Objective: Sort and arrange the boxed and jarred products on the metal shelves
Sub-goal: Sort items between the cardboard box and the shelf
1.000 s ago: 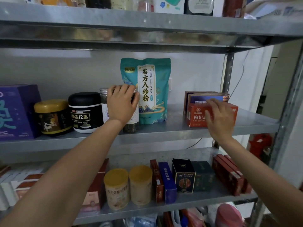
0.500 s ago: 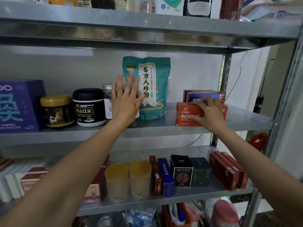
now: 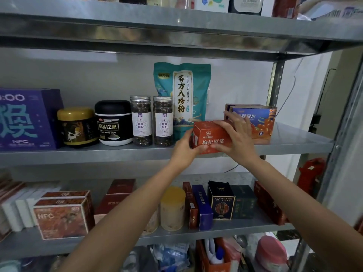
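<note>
Red box is held between both hands at the front edge of the middle shelf, its printed face toward the camera. Whether its base rests on the shelf or is just lifted off it cannot be told. The left hand grasps the box's left end, with the thumb near the lower front edge and the fingers wrapped behind. The right hand grasps the right part, its fingers curved over the top and front face.

Just behind the right hand a blue box stands upright, with another box partly hidden behind it. Behind the left hand a teal pouch stands against the back wall, and the red box covers its lower right corner.

Left of the left hand runs a row:
- the near glass jar
- the far glass jar close beside it, both with metal lids
- a black tub
- a gold-lidded jar
- a large purple box farthest from the hands

Below the forearms, the lower shelf holds a yellow-lidded can and several narrow upright boxes. A dark box stands beneath the right hand.
</note>
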Demonstrator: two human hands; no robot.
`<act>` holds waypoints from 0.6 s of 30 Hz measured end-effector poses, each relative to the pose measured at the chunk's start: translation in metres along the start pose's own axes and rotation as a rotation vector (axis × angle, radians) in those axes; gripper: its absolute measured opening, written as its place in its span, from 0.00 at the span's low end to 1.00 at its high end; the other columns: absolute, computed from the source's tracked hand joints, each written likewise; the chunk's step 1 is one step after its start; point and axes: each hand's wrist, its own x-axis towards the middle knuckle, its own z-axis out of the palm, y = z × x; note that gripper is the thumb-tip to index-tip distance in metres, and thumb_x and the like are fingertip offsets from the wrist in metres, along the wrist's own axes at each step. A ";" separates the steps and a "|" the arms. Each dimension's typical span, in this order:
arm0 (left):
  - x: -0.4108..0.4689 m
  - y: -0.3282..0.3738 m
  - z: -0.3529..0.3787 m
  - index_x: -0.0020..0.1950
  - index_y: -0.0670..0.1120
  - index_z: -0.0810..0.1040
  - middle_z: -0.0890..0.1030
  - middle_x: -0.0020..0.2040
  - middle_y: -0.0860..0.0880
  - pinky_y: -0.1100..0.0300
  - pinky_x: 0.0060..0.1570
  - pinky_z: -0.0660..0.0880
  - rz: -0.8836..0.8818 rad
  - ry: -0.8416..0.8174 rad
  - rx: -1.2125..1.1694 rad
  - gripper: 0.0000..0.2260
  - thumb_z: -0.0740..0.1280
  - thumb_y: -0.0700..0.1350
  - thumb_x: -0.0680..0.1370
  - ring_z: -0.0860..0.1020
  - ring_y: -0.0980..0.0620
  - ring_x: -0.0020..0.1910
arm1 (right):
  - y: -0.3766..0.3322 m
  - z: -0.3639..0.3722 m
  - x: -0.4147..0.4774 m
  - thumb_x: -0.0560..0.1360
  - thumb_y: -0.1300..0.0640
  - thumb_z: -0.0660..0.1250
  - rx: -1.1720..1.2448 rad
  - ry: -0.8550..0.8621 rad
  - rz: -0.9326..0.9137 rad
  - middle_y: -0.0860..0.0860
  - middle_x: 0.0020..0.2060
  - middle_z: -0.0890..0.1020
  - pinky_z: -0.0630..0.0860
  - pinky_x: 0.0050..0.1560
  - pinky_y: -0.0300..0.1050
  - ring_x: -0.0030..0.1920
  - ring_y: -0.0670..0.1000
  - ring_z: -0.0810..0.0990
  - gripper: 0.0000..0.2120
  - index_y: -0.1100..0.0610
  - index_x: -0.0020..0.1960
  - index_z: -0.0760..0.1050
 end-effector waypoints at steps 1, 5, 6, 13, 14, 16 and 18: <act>-0.002 0.002 0.001 0.70 0.47 0.69 0.79 0.55 0.51 0.55 0.56 0.78 -0.015 0.028 -0.028 0.27 0.74 0.47 0.74 0.79 0.51 0.55 | 0.003 0.000 -0.005 0.67 0.37 0.71 0.002 0.014 -0.005 0.62 0.72 0.65 0.48 0.75 0.66 0.74 0.64 0.60 0.39 0.51 0.72 0.64; -0.019 0.012 0.001 0.57 0.53 0.74 0.79 0.49 0.59 0.69 0.45 0.75 -0.072 0.137 -0.135 0.14 0.73 0.49 0.75 0.79 0.59 0.50 | 0.015 -0.001 -0.037 0.58 0.43 0.82 0.045 0.045 0.046 0.66 0.74 0.58 0.51 0.73 0.71 0.76 0.63 0.54 0.56 0.52 0.74 0.52; -0.025 0.013 0.000 0.54 0.53 0.74 0.80 0.49 0.58 0.67 0.46 0.75 -0.104 0.146 -0.176 0.11 0.73 0.49 0.74 0.80 0.58 0.50 | 0.018 -0.002 -0.044 0.57 0.44 0.82 0.049 0.041 0.058 0.65 0.75 0.57 0.52 0.72 0.72 0.76 0.62 0.54 0.58 0.54 0.75 0.51; -0.092 -0.002 -0.013 0.52 0.43 0.78 0.86 0.39 0.52 0.69 0.31 0.76 -0.501 0.056 -0.514 0.14 0.74 0.49 0.71 0.84 0.58 0.35 | 0.017 -0.027 -0.098 0.60 0.46 0.82 0.872 -0.337 0.551 0.47 0.74 0.66 0.71 0.67 0.47 0.72 0.49 0.68 0.58 0.41 0.78 0.50; -0.101 -0.007 -0.014 0.52 0.43 0.78 0.86 0.39 0.51 0.67 0.31 0.77 -0.562 0.029 -0.550 0.17 0.75 0.50 0.69 0.84 0.56 0.36 | 0.012 -0.030 -0.107 0.59 0.45 0.83 0.943 -0.411 0.571 0.45 0.68 0.74 0.76 0.60 0.41 0.67 0.47 0.74 0.55 0.40 0.77 0.54; -0.116 -0.018 -0.015 0.53 0.42 0.77 0.86 0.39 0.49 0.64 0.31 0.78 -0.643 -0.010 -0.603 0.22 0.75 0.51 0.64 0.85 0.54 0.37 | -0.001 -0.035 -0.121 0.55 0.43 0.82 1.012 -0.455 0.601 0.41 0.58 0.81 0.79 0.53 0.37 0.59 0.44 0.80 0.50 0.38 0.71 0.62; -0.130 -0.030 -0.016 0.56 0.42 0.77 0.86 0.42 0.47 0.62 0.35 0.80 -0.682 -0.049 -0.606 0.27 0.76 0.54 0.61 0.85 0.52 0.40 | -0.015 -0.040 -0.132 0.54 0.45 0.82 1.040 -0.400 0.630 0.40 0.56 0.81 0.79 0.52 0.37 0.57 0.43 0.80 0.45 0.40 0.67 0.66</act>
